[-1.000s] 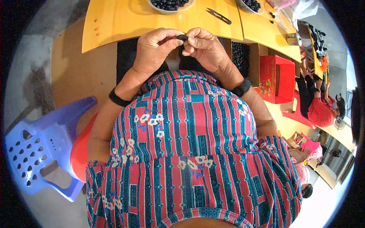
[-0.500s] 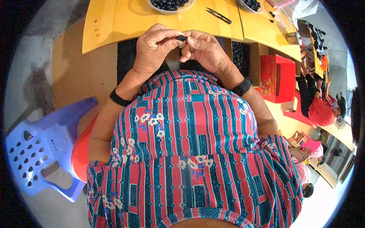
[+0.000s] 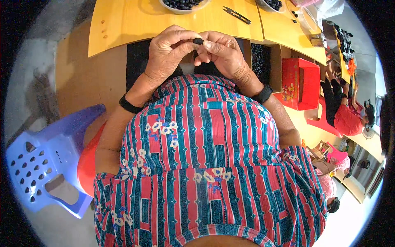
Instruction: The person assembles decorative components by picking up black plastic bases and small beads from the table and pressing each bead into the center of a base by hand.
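Note:
My left hand (image 3: pixel 168 51) and my right hand (image 3: pixel 224 53) meet just off the near edge of the yellow table (image 3: pixel 135 20). Between their thumbs and fingertips they pinch one small, dark black piece (image 3: pixel 198 41), short and rounded; its exact kind is too small to make out. Some of it lies hidden behind the fingers. Beyond my hands, a clear round bowl (image 3: pixel 183 10) on the table holds many small black pieces. Right of that bowl lies a pair of black thread snips (image 3: pixel 237 15), touched by neither hand.
A second bowl (image 3: pixel 269 5) of black pieces stands further right, with a few loose ones beside it and a metal can (image 3: pixel 318 40). Below the table edge sit a red box (image 3: pixel 299 84) and an open carton of dark pieces (image 3: pixel 260 61). A blue plastic chair (image 3: pixel 49 160) stands left. Other people sit far right.
The black piece has turned slightly between my fingertips and shows rounder now. Both hands stay in nearly the same place.

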Demonstrator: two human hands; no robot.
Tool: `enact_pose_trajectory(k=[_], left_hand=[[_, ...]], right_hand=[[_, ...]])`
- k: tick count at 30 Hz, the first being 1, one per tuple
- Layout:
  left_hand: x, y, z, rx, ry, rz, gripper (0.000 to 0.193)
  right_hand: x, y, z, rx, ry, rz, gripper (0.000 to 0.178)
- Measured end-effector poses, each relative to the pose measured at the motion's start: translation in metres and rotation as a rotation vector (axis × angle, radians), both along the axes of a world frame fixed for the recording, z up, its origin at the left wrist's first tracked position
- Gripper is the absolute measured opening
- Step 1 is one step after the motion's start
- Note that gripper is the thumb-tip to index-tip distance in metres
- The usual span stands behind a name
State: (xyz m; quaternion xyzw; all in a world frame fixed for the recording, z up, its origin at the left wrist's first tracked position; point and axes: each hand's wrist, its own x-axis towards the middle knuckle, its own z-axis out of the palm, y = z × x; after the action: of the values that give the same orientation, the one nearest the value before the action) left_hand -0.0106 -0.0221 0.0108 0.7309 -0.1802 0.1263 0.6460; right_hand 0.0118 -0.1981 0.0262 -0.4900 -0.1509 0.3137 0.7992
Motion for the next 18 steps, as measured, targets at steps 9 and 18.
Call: enact_pose_trajectory(k=[9, 18], left_hand=[[0.005, 0.000, 0.000, 0.042, -0.043, -0.010, 0.020], [0.005, -0.002, -0.002, 0.018, -0.063, 0.032, 0.020]], right_hand=[[0.001, -0.001, 0.005, -0.237, -0.209, -0.087, 0.012], [-0.004, 0.000, 0.012, -0.288, -0.306, -0.155, 0.011]])
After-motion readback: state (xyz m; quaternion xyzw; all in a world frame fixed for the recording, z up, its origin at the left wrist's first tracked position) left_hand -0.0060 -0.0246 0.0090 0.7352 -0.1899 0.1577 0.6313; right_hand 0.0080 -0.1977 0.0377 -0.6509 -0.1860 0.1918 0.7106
